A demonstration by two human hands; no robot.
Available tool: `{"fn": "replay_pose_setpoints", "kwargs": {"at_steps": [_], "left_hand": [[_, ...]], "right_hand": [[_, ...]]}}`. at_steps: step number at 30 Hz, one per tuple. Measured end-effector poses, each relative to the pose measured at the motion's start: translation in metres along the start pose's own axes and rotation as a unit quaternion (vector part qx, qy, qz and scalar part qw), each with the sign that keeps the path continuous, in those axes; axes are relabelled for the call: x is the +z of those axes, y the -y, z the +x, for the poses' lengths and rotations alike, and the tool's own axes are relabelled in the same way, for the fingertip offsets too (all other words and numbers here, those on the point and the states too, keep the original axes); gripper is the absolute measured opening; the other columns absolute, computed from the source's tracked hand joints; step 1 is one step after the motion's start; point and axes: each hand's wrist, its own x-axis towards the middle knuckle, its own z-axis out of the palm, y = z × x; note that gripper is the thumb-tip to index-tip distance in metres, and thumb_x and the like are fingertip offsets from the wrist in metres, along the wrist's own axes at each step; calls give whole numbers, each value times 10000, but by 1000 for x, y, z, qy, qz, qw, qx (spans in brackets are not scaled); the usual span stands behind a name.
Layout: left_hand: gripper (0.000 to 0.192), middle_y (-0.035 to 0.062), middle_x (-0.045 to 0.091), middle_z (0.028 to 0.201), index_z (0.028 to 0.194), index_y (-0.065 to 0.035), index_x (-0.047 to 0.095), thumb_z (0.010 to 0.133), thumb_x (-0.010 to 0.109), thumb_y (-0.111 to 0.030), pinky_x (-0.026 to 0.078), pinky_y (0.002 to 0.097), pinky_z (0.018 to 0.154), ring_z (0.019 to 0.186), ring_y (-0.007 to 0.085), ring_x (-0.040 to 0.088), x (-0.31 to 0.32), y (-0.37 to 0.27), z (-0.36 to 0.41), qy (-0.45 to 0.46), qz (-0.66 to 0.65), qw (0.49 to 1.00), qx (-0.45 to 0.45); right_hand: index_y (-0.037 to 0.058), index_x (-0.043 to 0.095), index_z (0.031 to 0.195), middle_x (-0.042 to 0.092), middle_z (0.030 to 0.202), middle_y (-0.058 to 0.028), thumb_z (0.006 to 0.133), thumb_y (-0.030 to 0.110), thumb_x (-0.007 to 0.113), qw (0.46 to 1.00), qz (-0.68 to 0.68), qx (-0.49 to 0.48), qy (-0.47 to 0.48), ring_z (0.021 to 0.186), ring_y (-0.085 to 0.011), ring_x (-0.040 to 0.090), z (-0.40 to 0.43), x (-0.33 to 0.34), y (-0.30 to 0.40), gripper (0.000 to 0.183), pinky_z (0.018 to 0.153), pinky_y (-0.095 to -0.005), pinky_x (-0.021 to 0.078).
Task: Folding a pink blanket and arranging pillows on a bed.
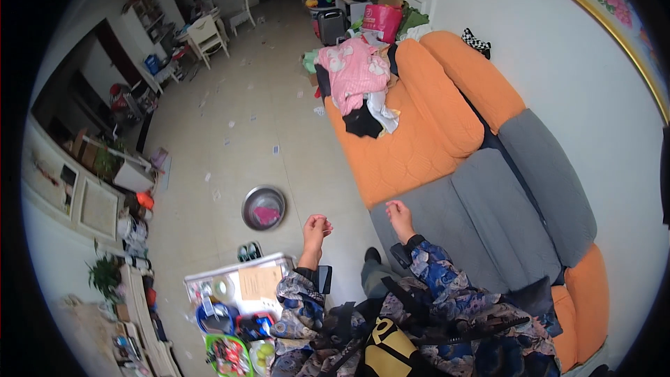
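My left hand (315,227) hangs in the air over the tiled floor, between the basin and the sofa. Its fingers are loosely bent and a little apart, and I see nothing in them. My right hand (400,220) is raised before the front edge of the grey sofa seat (426,214), also empty, with half-curled fingers. A metal basin (248,207) stands on the floor ahead and to the left, with a pink cloth (266,215) inside. Left of my body, a low table (261,306) holds a cardboard piece (260,282) and a roll of tape (223,288).
Clothes and a pink blanket (348,70) are heaped on the orange sofa section (398,152). Cards (276,150) lie scattered on the floor. Dark shoes (249,252) sit by the table. A green basket (248,348) holds small packets. A suitcase (332,27) and white chairs (205,36) stand farther back.
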Motion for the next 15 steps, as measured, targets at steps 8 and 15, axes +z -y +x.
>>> {"fn": "replay_pose_setpoints", "kwargs": {"at_steps": [8, 15], "left_hand": [[82, 18, 585, 762, 910, -99, 548, 911, 500, -166, 487, 257, 631, 675, 118, 578, 4, -91, 145, -21, -36, 999, -10], [90, 20, 591, 749, 896, -99, 555, 901, 496, -167, 482, 261, 622, 670, 118, 575, 8, -121, 294, 0, -14, 999, -45]], "right_hand": [[7, 586, 916, 602, 795, -26, 908, 156, 510, 997, 11, -76, 13, 728, -106, 560, 166, 80, 56, 167, 664, -238, 451], [42, 597, 977, 558, 776, 6, 931, 162, 496, 998, 0, -66, 7, 696, -75, 517, 263, 135, 54, 163, 597, -208, 413]]}}
